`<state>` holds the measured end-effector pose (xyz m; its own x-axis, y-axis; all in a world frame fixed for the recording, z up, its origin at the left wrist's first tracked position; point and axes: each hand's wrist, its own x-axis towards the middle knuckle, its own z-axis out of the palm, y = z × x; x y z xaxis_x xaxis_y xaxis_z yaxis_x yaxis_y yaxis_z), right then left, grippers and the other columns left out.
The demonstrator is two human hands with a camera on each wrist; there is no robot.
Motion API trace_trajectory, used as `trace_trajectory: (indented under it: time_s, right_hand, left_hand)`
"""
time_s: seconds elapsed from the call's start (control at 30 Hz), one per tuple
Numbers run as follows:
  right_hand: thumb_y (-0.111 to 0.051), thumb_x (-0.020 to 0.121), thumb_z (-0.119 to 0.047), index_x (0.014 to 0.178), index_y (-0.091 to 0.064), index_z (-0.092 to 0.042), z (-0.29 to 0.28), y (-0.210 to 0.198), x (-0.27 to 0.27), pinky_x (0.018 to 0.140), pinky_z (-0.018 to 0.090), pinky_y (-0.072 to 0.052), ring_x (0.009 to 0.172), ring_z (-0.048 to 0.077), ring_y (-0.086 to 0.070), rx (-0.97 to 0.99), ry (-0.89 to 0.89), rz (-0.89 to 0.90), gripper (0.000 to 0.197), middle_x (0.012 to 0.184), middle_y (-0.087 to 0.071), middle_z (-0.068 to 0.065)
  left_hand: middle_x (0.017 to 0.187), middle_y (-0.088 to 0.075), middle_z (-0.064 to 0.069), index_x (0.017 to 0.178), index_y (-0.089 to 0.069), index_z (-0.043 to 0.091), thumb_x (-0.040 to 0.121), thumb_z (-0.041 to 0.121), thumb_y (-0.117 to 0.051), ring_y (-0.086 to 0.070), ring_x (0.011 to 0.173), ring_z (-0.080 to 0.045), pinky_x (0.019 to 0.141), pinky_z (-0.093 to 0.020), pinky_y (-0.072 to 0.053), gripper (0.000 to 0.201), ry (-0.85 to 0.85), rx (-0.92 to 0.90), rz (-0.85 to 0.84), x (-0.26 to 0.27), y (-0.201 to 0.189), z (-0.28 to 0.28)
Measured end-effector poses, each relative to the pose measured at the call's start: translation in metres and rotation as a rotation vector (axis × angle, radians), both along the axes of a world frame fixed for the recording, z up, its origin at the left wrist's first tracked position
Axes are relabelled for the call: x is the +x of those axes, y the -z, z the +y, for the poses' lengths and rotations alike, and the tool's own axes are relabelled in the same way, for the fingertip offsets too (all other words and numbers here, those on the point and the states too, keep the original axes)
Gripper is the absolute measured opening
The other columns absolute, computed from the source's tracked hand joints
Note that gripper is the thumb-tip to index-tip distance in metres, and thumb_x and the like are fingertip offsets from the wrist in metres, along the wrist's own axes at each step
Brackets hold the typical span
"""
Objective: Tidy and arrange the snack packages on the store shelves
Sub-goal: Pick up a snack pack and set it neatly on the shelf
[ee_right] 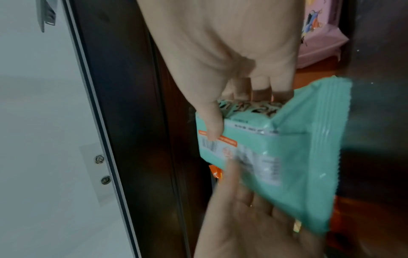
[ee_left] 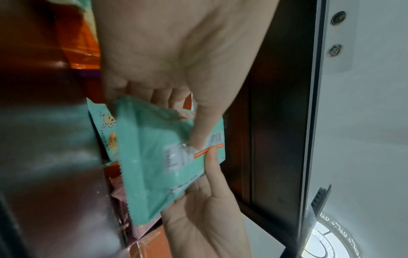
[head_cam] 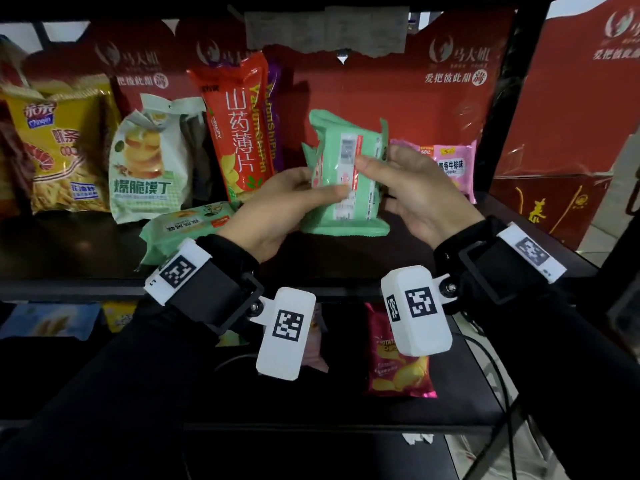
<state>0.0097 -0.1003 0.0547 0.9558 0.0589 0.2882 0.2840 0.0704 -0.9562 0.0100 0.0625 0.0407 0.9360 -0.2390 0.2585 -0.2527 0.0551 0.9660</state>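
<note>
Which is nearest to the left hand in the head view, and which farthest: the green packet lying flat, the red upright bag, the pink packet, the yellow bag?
From the left hand:
1. Green packet lying flat, just to its left on the shelf.
2. Red upright bag, just behind it; close to the first.
3. Pink packet, beyond the right hand.
4. Yellow bag, far left.

Three mint-green packets [head_cam: 341, 174]; two pink packets [head_cam: 450, 168]; one red bag [head_cam: 239, 123]; two hands [head_cam: 277, 206].

Dark shelf [head_cam: 86, 251] under snack packages [head_cam: 149, 157]
</note>
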Motion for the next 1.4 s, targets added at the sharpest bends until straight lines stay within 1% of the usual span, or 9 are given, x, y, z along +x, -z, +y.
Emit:
trace_trajectory:
  time_s: [0.07,0.17,0.27,0.47,0.7,1.0,1.13,1.3,1.4]
  right_hand:
    - [-0.072,0.081,-0.014,0.125,-0.056,-0.009,0.000,0.002,0.000,0.097,0.037,-0.050,0.114,0.016,-0.061,-0.039,-0.003,-0.017,0.047,0.121,-0.065,0.004]
    - [-0.068,0.083,-0.006,0.117,-0.057,-0.013,-0.001,0.002,-0.003,0.075,0.026,-0.057,0.093,0.010,-0.069,-0.062,-0.133,-0.022,0.036,0.103,-0.070,-0.001]
    - [-0.069,0.084,-0.021,0.124,-0.052,-0.018,-0.003,-0.003,-0.004,0.084,0.038,-0.051,0.106,0.013,-0.063,-0.051,-0.135,0.008,0.044,0.114,-0.064,-0.002]
    - [-0.064,0.088,-0.014,0.079,-0.061,-0.022,-0.004,-0.007,0.001,0.083,0.041,-0.045,0.085,0.016,-0.061,-0.056,-0.023,-0.025,0.012,0.081,-0.065,-0.004]
    - [-0.068,0.086,-0.033,0.097,-0.067,-0.021,-0.008,-0.006,0.005,0.087,0.039,-0.053,0.096,0.014,-0.068,-0.143,0.005,-0.089,0.016,0.099,-0.073,-0.003]
    - [-0.063,0.090,-0.007,0.086,-0.066,-0.009,0.007,-0.001,0.004,0.066,0.024,-0.054,0.072,0.010,-0.069,0.188,0.046,-0.279,0.005,0.078,-0.074,-0.003]
    - [-0.064,0.090,-0.029,0.096,-0.065,-0.016,0.010,-0.003,0.001,0.076,0.027,-0.053,0.084,0.011,-0.069,0.139,0.073,-0.192,0.015,0.094,-0.073,-0.001]
    - [-0.078,0.075,-0.033,0.127,-0.054,-0.015,0.003,0.003,-0.001,0.093,0.016,-0.045,0.114,0.003,-0.055,-0.257,0.127,-0.126,0.060,0.119,-0.060,-0.010]
    - [-0.082,0.071,-0.023,0.124,-0.057,-0.014,-0.004,0.003,-0.003,0.095,0.018,-0.045,0.111,0.008,-0.058,-0.348,0.234,-0.224,0.059,0.115,-0.065,-0.005]
  left_hand:
    - [0.108,-0.073,0.000,0.117,-0.061,0.012,0.090,0.023,-0.064,-0.070,0.097,-0.010,0.075,-0.019,-0.055,0.028,-0.034,-0.073,-0.087,-0.002,-0.006,-0.005]
    - [0.106,-0.072,-0.004,0.109,-0.062,0.009,0.092,0.018,-0.062,-0.070,0.097,-0.017,0.081,-0.029,-0.056,0.019,-0.122,-0.193,-0.163,-0.001,-0.009,-0.010]
    - [0.104,-0.070,-0.007,0.108,-0.059,0.007,0.090,0.010,-0.064,-0.069,0.094,-0.017,0.081,-0.029,-0.055,0.019,-0.133,-0.182,-0.179,0.000,-0.005,-0.011]
    - [0.089,-0.071,-0.002,0.097,-0.061,0.013,0.090,0.010,-0.063,-0.070,0.081,-0.013,0.067,-0.021,-0.053,0.008,-0.062,-0.186,-0.122,-0.001,-0.006,-0.011]
    - [0.083,-0.070,-0.001,0.084,-0.060,0.018,0.095,0.016,-0.057,-0.068,0.076,-0.015,0.069,-0.032,-0.055,0.012,-0.124,-0.295,-0.081,0.000,-0.012,-0.012]
    - [0.080,-0.074,-0.006,0.088,-0.064,0.010,0.095,0.011,-0.058,-0.072,0.073,-0.019,0.069,-0.034,-0.059,0.009,-0.077,-0.597,0.027,0.001,-0.012,-0.026]
    - [0.079,-0.073,-0.008,0.086,-0.062,0.007,0.094,0.006,-0.057,-0.070,0.071,-0.021,0.073,-0.037,-0.060,0.010,-0.164,-0.636,-0.056,0.000,-0.016,-0.034]
    - [0.114,-0.065,-0.020,0.117,-0.055,0.000,0.099,0.014,-0.051,-0.064,0.098,-0.032,0.093,-0.052,-0.051,0.023,-0.262,-0.665,0.047,0.006,-0.016,-0.028]
    - [0.130,-0.059,-0.003,0.140,-0.042,0.012,0.092,0.029,-0.060,-0.057,0.107,-0.015,0.094,-0.044,-0.043,0.054,-0.366,-0.415,0.079,0.007,-0.014,-0.023]
